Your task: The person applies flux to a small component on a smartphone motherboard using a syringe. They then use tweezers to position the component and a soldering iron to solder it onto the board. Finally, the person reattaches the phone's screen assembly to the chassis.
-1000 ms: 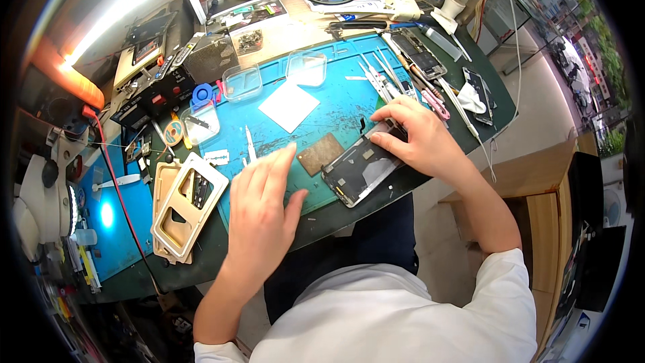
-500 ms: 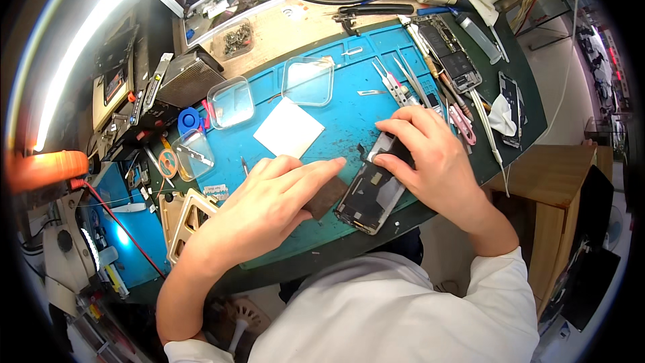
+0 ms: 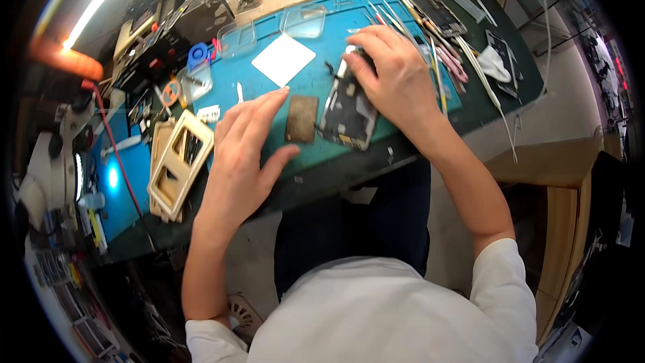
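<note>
A phone screen [image 3: 346,111], dark back side up with a small ribbon cable at its left edge, lies on the blue-green work mat [image 3: 269,87]. My right hand [image 3: 393,74] grips its far end, thumb and fingers curled over it, covering that end. Just left of the screen lies a brown rectangular plate [image 3: 302,119], apart from it. My left hand [image 3: 242,151] hovers left of the plate, fingers stretched out and thumb spread, holding nothing. Beyond the plate is a white square sheet [image 3: 283,60].
Clear plastic boxes [image 3: 304,21] stand along the far side. At the left are a cream frame-shaped holder [image 3: 180,165], orange-handled scissors [image 3: 170,93] and a blue roll [image 3: 198,55]. Tweezers and tools crowd the right, near another opened phone [image 3: 435,10]. The table's near edge runs close to my hands.
My left hand has drawn away from the brown plate to the left, leaving it uncovered on the mat. My right hand stays on the phone screen. The view has tilted downward.
</note>
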A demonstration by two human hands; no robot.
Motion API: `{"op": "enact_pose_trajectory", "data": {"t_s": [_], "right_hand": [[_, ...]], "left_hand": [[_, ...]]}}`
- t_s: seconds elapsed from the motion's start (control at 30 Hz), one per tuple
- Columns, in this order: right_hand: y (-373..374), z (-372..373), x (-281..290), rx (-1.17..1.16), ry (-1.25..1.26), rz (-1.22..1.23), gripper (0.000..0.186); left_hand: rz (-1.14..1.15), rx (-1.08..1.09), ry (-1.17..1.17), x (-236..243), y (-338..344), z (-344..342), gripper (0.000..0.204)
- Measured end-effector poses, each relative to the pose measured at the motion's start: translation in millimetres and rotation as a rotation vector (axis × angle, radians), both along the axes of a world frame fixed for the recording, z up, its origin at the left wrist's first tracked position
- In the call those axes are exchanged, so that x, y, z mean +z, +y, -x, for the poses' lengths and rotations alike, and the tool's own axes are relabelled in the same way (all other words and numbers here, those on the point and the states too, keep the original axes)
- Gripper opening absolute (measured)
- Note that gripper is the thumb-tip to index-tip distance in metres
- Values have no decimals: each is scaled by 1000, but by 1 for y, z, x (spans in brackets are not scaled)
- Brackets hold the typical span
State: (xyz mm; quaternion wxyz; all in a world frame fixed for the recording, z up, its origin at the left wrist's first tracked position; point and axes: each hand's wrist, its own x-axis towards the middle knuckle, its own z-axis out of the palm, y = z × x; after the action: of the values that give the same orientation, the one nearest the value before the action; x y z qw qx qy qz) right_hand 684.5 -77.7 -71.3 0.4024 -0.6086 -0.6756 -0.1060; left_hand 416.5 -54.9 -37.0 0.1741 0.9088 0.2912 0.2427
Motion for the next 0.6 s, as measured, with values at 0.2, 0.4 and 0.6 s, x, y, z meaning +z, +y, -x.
{"op": "enact_pose_trajectory", "data": {"t_s": [0.2,0.4,0.6], "right_hand": [[-86,3,15,60,15,114,32],[-94,22,4,156,-11,207,54],[-70,29,14,331,-5,113,30]], "left_hand": [[-154,270,-128,-24,-43,8,37],[-184,335,-80,-27,-47,-13,33],[-129,406,-225,-33,-61,-20,23]]}}
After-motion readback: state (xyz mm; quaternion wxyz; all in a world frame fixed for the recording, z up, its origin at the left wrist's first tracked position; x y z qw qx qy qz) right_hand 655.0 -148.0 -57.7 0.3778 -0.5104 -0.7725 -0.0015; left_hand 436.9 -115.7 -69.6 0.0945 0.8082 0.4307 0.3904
